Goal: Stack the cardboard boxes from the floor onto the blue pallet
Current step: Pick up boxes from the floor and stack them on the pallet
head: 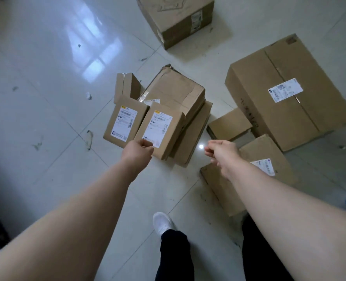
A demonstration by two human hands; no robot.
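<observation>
Scattered cardboard boxes (289, 94) on tiled floor (46, 98)

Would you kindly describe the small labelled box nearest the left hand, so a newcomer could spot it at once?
Find the pile mid-floor, topped by a crumpled box. Two small boxes with tall white labels sit at its near-left side. Yours is the right-hand box, leaning on the pile, with the left hand at its near corner; its twin lies further left.
</observation>
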